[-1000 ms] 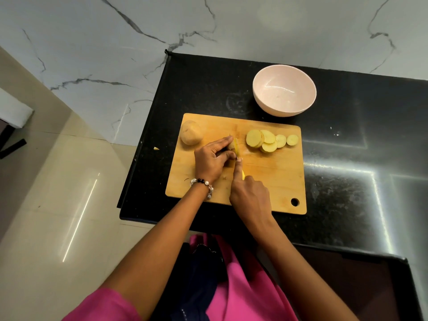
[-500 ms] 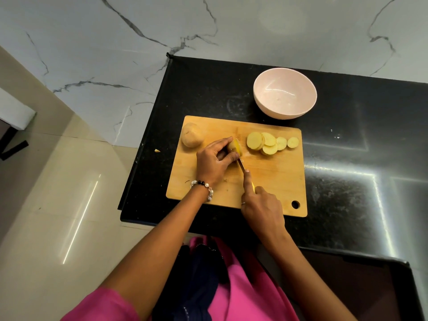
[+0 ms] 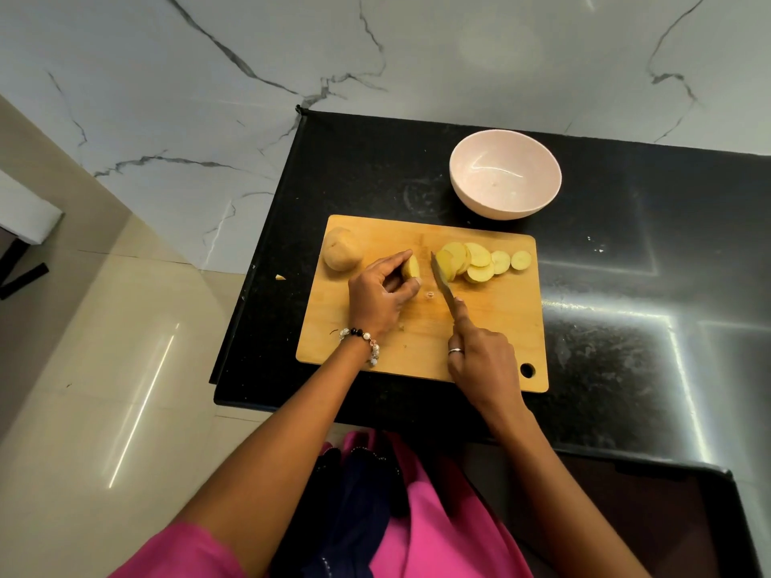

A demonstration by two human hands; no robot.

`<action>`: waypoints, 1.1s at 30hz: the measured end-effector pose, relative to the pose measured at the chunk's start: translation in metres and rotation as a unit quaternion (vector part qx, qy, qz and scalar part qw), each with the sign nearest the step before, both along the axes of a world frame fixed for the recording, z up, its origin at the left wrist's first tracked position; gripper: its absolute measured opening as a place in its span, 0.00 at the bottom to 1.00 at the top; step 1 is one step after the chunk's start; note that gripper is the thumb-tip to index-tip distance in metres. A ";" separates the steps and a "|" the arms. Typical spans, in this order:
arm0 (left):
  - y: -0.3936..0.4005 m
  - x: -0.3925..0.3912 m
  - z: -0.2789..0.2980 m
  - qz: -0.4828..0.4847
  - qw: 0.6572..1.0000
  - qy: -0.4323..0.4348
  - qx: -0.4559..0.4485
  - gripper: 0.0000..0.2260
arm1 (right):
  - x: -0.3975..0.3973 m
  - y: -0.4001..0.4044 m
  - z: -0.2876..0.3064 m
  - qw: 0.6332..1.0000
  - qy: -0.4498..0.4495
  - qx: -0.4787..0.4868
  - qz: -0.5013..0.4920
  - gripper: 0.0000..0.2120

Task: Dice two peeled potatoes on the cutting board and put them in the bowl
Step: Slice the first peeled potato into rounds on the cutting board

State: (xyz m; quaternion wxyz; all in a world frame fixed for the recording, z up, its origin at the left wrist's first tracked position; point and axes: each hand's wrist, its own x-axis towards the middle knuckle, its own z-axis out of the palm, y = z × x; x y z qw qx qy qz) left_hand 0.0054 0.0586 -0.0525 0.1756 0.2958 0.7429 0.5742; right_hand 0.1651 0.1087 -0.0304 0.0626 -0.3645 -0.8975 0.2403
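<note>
A wooden cutting board (image 3: 492, 327) lies on the black counter. My left hand (image 3: 381, 296) pinches the remaining potato end (image 3: 411, 267) against the board. To its right, my right hand (image 3: 484, 360) grips a knife (image 3: 443, 283), whose blade leans against the nearest of several overlapping potato slices (image 3: 479, 260). A gap of bare board separates the held piece from the blade. A whole peeled potato (image 3: 342, 254) sits at the board's far left corner. The pale pink bowl (image 3: 505, 175) stands empty just beyond the board.
The black counter (image 3: 626, 285) runs to the right and ends at an edge on the left, above the tiled floor. A small potato scrap (image 3: 280, 277) lies on the floor left of the counter edge. A marble wall rises behind.
The knife has moved right, away from the held potato end, pushing a fresh slice over to the pile. My right hand has drawn back toward me. My left hand stays on the potato end.
</note>
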 end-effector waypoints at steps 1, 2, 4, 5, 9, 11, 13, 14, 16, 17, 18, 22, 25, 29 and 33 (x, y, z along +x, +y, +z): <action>0.000 0.000 0.000 0.000 1.000 0.003 -0.001 0.20 | 0.001 0.002 0.000 1.000 0.024 -0.008 -0.007 0.25; 0.000 0.000 0.000 -0.001 1.000 0.009 -0.005 0.20 | 0.001 0.004 0.001 0.999 0.047 -0.013 -0.012 0.24; 0.000 -0.001 -0.002 -0.006 0.999 0.031 -0.013 0.20 | 0.001 0.007 0.003 0.995 0.089 -0.034 -0.023 0.22; 0.000 -0.002 -0.002 -0.011 0.999 0.049 -0.019 0.19 | 0.000 0.009 0.004 0.993 0.106 -0.050 -0.034 0.21; 0.002 -0.007 0.005 -0.047 0.981 0.180 -0.048 0.17 | 0.002 0.016 0.004 0.953 0.189 -0.200 -0.128 0.19; 0.003 -0.011 0.008 -0.071 0.968 0.235 -0.053 0.18 | 0.005 0.019 0.002 0.922 0.231 -0.263 -0.163 0.19; 0.004 -0.013 0.008 -0.078 0.955 0.279 -0.070 0.17 | 0.006 0.018 0.004 0.914 0.248 -0.267 -0.178 0.18; 0.003 -0.013 0.007 -0.073 0.953 0.284 -0.078 0.16 | 0.006 0.018 0.006 0.915 0.253 -0.258 -0.181 0.18; 0.001 -0.008 0.008 -0.065 0.962 0.250 -0.085 0.13 | 0.006 0.017 0.009 0.923 0.254 -0.227 -0.176 0.18; -0.001 -0.004 0.008 -0.062 0.968 0.227 -0.084 0.12 | 0.006 0.017 0.010 0.930 0.251 -0.209 -0.171 0.18; -0.001 0.000 0.009 -0.055 0.973 0.209 -0.083 0.13 | 0.006 0.016 0.010 0.936 0.245 -0.192 -0.164 0.18; 0.005 0.016 0.009 0.005 0.984 0.158 -0.083 0.13 | 0.006 0.008 0.009 0.965 0.198 -0.130 -0.114 0.19; 0.006 0.021 0.010 0.024 0.984 0.158 -0.079 0.09 | 0.005 0.001 0.013 0.975 0.178 -0.102 -0.080 0.20; 0.000 0.006 0.011 0.009 0.980 0.184 -0.075 0.16 | 0.005 -0.004 0.014 0.980 0.164 -0.095 -0.061 0.21; -0.003 -0.008 0.010 -0.029 0.987 0.146 -0.066 0.20 | 0.004 -0.010 0.015 0.984 0.147 -0.093 -0.042 0.22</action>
